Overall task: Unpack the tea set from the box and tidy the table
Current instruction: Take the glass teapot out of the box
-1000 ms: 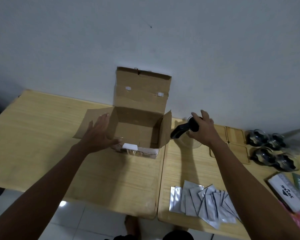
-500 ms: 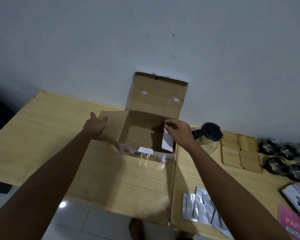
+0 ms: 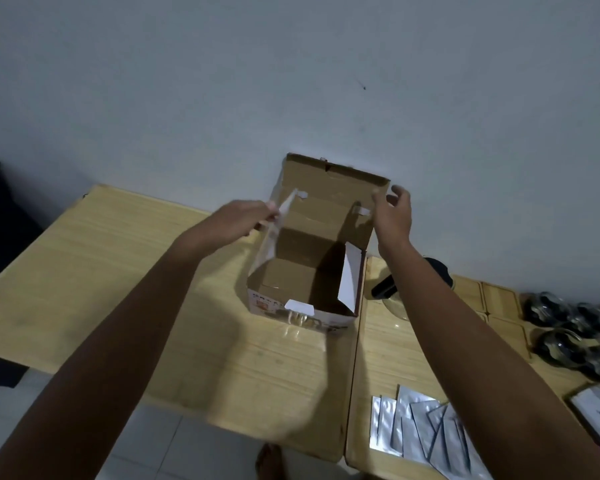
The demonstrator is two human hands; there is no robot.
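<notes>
Two bare hands reach to the open cardboard box point(image 3: 305, 271), which stands on the wooden table point(image 3: 118, 271) against the far wall, just left of the seam between the two tabletops. The left hand point(image 3: 243, 218) is pinched shut on the box's left side flap point(image 3: 278, 233), holding it raised at its top edge. The right hand point(image 3: 394, 216) is spread open, fingers loosely curled, at the right edge of the tall back lid point(image 3: 333, 199); whether it touches the lid cannot be told. The right side flap point(image 3: 350, 277), white on its inner face, is folded down into the box, whose visible inside looks empty and partly shadowed. Right of the box, largely hidden behind the right forearm, stands a glass teapot point(image 3: 392, 296) with a black handle. Further right lie square wooden coasters point(image 3: 499, 296), then glass cups point(image 3: 568, 327) with dark contents at the table's right edge. Nearer, silver foil sachets point(image 3: 420, 427) lie fanned out on the right tabletop.
</notes>
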